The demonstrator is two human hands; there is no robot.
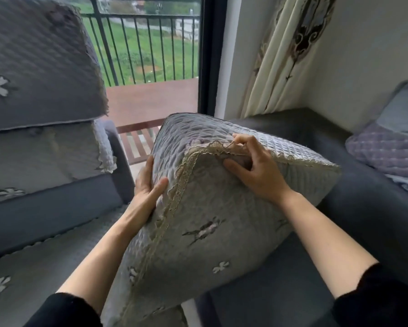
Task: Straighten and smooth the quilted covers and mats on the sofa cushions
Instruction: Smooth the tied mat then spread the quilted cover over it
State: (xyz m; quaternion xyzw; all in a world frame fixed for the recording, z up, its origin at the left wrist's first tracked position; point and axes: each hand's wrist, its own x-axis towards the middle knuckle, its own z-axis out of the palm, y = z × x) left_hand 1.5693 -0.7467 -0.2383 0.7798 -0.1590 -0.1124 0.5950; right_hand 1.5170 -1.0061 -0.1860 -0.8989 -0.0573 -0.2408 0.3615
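Observation:
A grey quilted cover (203, 232) with lace trim and flower embroidery lies draped over the dark sofa arm (363, 208) in front of me. My right hand (252, 166) pinches the lace edge near the top of the arm, fingers curled into the fabric. My left hand (146, 182) presses flat against the cover's left side, thumb on the front face. A second quilted cover (33, 67) hangs over the backrest of the sofa at the left, and a quilted seat mat (45, 267) lies below it.
A glass balcony door (151, 55) with railing stands straight ahead. A patterned curtain (287, 55) hangs at the right wall. A purple quilted cushion (387, 152) and a blue pillow (403, 109) lie on the right-hand sofa.

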